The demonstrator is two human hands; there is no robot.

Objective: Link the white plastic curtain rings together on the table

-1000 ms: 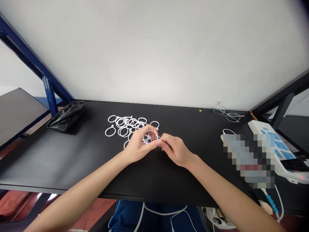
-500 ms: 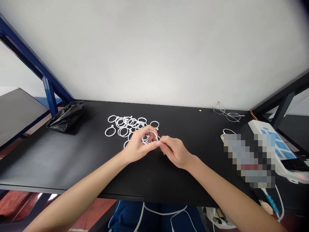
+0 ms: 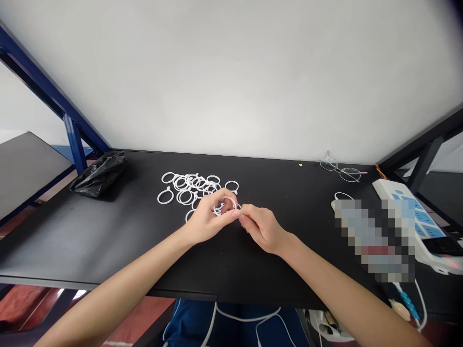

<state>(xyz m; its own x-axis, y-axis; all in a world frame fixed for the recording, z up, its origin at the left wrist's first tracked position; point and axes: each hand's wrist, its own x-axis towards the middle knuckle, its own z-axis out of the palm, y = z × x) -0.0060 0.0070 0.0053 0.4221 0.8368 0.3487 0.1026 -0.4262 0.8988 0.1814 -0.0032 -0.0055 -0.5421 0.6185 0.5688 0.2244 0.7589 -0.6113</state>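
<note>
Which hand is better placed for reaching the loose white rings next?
Left, probably: the left hand is nearer the loose white rings, though it holds a ring; the right hand, on that ring's far side, is farther off.

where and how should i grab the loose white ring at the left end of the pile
Probably best to pinch the left stretch of the white ring's rim, coming from the left, one finger inside the hoop and one outside. It lies flat with an open middle; its knob sits on the far side, and the other rings lie beyond and to the right.
</note>
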